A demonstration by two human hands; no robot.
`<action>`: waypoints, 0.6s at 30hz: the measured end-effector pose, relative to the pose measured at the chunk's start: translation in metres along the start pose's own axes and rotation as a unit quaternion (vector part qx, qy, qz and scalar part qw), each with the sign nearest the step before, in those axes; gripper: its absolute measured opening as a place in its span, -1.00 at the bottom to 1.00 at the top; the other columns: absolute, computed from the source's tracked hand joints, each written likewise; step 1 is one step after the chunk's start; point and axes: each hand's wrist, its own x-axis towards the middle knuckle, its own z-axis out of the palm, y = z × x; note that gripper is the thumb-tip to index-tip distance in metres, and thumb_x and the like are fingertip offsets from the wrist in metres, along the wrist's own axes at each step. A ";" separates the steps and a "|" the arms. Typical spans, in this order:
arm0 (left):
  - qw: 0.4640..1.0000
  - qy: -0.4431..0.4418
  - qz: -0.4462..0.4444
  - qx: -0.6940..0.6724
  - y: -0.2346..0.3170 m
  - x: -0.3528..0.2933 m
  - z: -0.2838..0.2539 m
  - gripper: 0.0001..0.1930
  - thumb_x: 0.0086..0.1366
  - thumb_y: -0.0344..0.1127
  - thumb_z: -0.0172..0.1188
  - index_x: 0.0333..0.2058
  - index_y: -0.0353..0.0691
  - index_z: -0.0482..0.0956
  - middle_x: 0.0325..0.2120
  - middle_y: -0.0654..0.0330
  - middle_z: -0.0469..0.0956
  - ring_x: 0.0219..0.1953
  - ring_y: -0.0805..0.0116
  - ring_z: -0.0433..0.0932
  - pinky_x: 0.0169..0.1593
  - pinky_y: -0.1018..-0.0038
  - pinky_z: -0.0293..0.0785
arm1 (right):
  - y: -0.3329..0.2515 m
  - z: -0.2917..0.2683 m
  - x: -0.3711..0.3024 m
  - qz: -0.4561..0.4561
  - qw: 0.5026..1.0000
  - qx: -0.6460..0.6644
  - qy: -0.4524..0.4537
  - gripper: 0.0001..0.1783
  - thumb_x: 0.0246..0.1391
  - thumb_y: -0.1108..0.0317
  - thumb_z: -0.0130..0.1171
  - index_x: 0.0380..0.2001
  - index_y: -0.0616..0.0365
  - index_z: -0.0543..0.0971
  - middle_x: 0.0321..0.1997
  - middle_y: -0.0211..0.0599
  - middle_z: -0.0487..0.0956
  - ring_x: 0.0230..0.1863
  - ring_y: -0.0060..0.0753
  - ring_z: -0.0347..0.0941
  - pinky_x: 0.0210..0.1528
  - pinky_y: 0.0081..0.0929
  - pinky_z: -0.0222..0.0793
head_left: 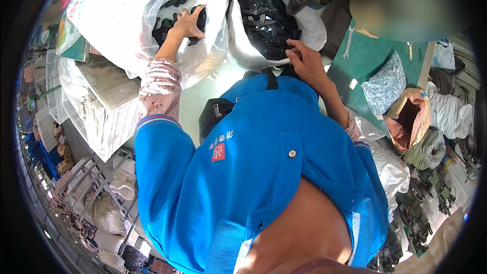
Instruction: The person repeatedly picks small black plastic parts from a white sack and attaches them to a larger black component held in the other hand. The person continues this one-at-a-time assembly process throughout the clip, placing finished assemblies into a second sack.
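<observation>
In the head view, our left hand (188,24) is inside the left white bag (114,7), its fingers spread over the black knobbed pieces (175,1); our right hand (308,63) is at the near right side of the right white bag (313,26), fingers bent beside the flat black pieces (266,16), and we cannot tell whether its fingertips pinch one; to reach well, we judge it best to take the knobbed pieces by thumb and fingertips rather than rake the heap, since loose pieces may catch on one another; we fold the slack plastic outward, as it could cover the pieces or snag our pink sleeve (160,85); on the right, a light fingertip grip probably suits such thin, overlapping shapes
</observation>
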 end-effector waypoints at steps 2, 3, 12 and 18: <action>1.000 0.020 -0.011 -0.005 0.000 -0.008 0.005 0.09 -0.21 -0.11 0.46 0.32 0.39 0.00 0.20 -0.23 0.17 0.21 -0.39 0.24 0.21 0.02 0.37 | 0.001 0.001 -0.001 -0.008 1.000 -0.003 0.006 -0.63 0.21 0.30 0.14 0.03 0.26 0.50 -0.31 -0.01 0.65 -0.33 -0.18 0.62 -0.26 -0.36 0.49; 0.999 0.038 -0.022 -0.029 -0.007 -0.007 0.015 0.07 -0.18 -0.11 0.45 0.32 0.37 0.00 0.21 -0.23 0.16 0.20 -0.39 0.24 0.21 0.02 0.36 | 0.002 0.002 -0.001 -0.015 1.000 0.000 0.007 -0.63 0.21 0.30 0.14 0.03 0.26 0.50 -0.31 -0.01 0.65 -0.33 -0.17 0.62 -0.26 -0.35 0.49; 0.996 0.087 -0.011 -0.028 -0.008 -0.023 0.032 -0.13 -0.01 -0.23 0.35 0.28 0.43 0.13 0.09 -0.20 0.29 0.17 -0.30 0.29 0.19 0.08 0.38 | 0.001 0.011 0.005 -0.053 0.998 -0.013 -0.010 -0.65 0.19 0.29 0.14 -0.02 0.26 0.53 -0.33 -0.01 0.64 -0.35 -0.13 0.60 -0.27 -0.33 0.48; 0.986 0.125 -0.038 -0.103 0.005 -0.043 0.041 -0.29 0.08 -0.30 0.30 0.21 0.24 0.24 0.02 -0.21 0.38 0.11 -0.26 0.38 0.11 0.10 0.45 | 0.005 0.014 0.002 -0.056 0.998 -0.008 -0.008 -0.67 0.19 0.30 0.13 -0.03 0.25 0.54 -0.35 -0.03 0.64 -0.37 -0.14 0.58 -0.29 -0.31 0.46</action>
